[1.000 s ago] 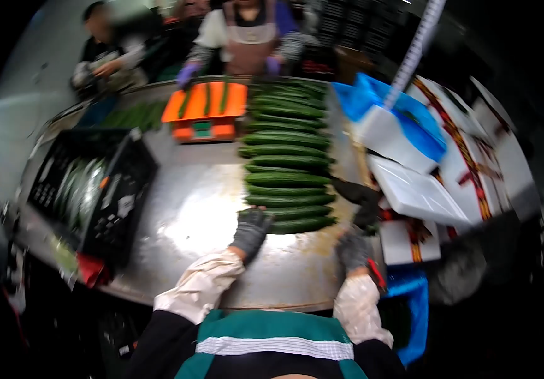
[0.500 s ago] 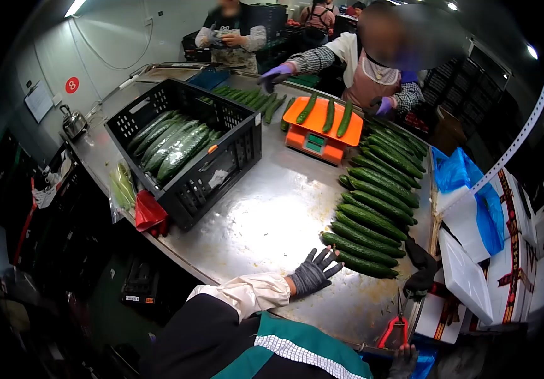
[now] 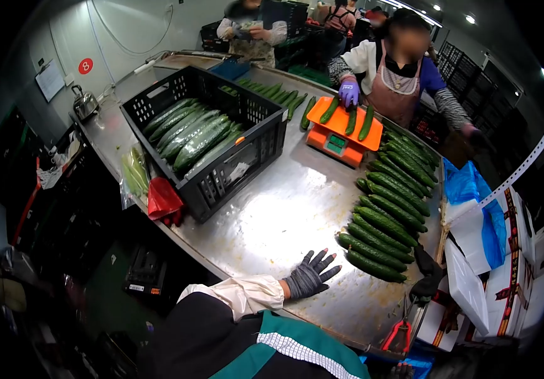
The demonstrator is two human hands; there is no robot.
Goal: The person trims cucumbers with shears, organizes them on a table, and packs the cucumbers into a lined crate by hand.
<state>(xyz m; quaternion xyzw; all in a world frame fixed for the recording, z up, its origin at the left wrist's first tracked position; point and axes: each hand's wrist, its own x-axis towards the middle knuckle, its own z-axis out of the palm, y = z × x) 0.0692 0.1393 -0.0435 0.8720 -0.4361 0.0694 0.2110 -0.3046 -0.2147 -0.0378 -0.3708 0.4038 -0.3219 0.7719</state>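
Observation:
My left hand [image 3: 312, 275], in a grey glove with bare fingertips, lies flat on the metal table [image 3: 256, 243] with its fingers spread. Just beyond its fingertips starts a row of green cucumbers [image 3: 385, 221], laid side by side up to the scale. Only the fingertips of my right hand [image 3: 402, 369] show at the bottom edge, below red-handled scissors [image 3: 398, 336]; whether they hold anything is hidden. Three cucumbers lie on the orange scale [image 3: 336, 144], where a co-worker's purple-gloved hand [image 3: 349, 93] touches them.
A black crate [image 3: 234, 167] with plastic-wrapped cucumbers [image 3: 204, 146] stands on the table's left. Beside it are a red bag [image 3: 163, 198] and bagged greens [image 3: 134, 172]. More cucumbers [image 3: 272, 95] lie behind. White foam boxes [image 3: 467, 278] and blue plastic [image 3: 467, 183] line the right.
The co-worker's purple-gloved hand has moved from beside the scale onto the cucumbers on it; their other arm has swung outward. The view has shifted slightly. My left hand stays flat; less of my right hand shows.

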